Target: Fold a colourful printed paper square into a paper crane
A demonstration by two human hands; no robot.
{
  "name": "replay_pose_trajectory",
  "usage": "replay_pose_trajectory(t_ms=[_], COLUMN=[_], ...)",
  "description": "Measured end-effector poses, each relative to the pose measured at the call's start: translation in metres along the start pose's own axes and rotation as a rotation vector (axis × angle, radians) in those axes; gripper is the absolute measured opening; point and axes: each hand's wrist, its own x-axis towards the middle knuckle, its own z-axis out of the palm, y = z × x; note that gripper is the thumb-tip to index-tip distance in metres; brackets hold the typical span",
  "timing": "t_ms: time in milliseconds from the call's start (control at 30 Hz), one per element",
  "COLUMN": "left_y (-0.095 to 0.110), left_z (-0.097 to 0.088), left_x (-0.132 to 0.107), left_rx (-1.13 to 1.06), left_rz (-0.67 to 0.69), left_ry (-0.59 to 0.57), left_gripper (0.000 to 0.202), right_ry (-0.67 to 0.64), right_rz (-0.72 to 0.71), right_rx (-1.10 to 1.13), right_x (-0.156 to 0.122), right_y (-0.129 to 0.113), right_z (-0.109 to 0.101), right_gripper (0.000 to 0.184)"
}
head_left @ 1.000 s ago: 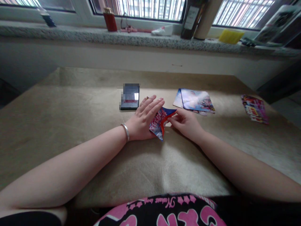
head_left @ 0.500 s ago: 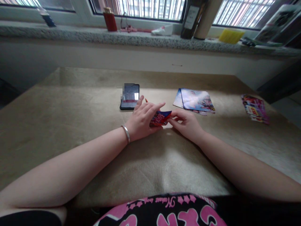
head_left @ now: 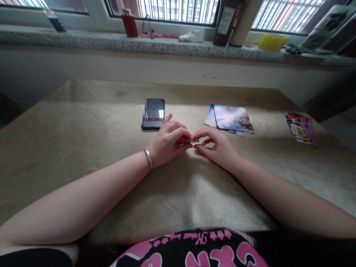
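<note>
My left hand is closed around a small red printed packet, thumb below and fingers above. The packet shows only as a narrow strip, seen nearly edge-on, and much of it is hidden by my fingers. Close against its right end is my right hand. The thumb and index finger of that hand are curved and parted, with the packet's tip just reaching between them; whether the index fingertip touches it I cannot tell. Beyond my left fingers lies a black phone, its screen facing up.
Right of centre, several glossy picture cards overlap on the tan table. Colourful printed packets or cards lie near the right edge. The stone windowsill holds a red bottle, a yellow block and other items.
The packet has turned from showing its printed blue and red face to a thin edge. My right thumb and index finger have parted and shifted slightly left; my left fingers have curled more around it.
</note>
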Motion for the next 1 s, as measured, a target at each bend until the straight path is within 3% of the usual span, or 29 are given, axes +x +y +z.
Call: replay_pose_trajectory(t_ms=[300, 500, 633, 1000], left_y=[0.0035, 0.0037, 0.0052, -0.0008], left_z=[-0.0036, -0.0034, -0.0045, 0.0011], left_x=[0.0020, 0.0040, 0.0045, 0.0050], left_rx=[-0.059, -0.059, -0.055, -0.324], left_rz=[0.013, 0.046, 0.055, 0.031], left_ry=[-0.010, 0.101, 0.159, 0.114], left_gripper=[0.013, 0.008, 0.007, 0.012], right_ry=[0.078, 0.116, 0.121, 0.234], right_rz=[0.010, -0.113, -0.145, -0.276], right_rx=[-0.075, -0.162, -0.175, -0.294], right_x=[0.0001, 0.0000, 0.0000, -0.0012], right_y=[0.0002, -0.0036, -0.0041, -0.0027], right_z=[0.0001, 0.0000, 0.0003, -0.0038], right_gripper=[0.007, 0.003, 0.014, 0.006])
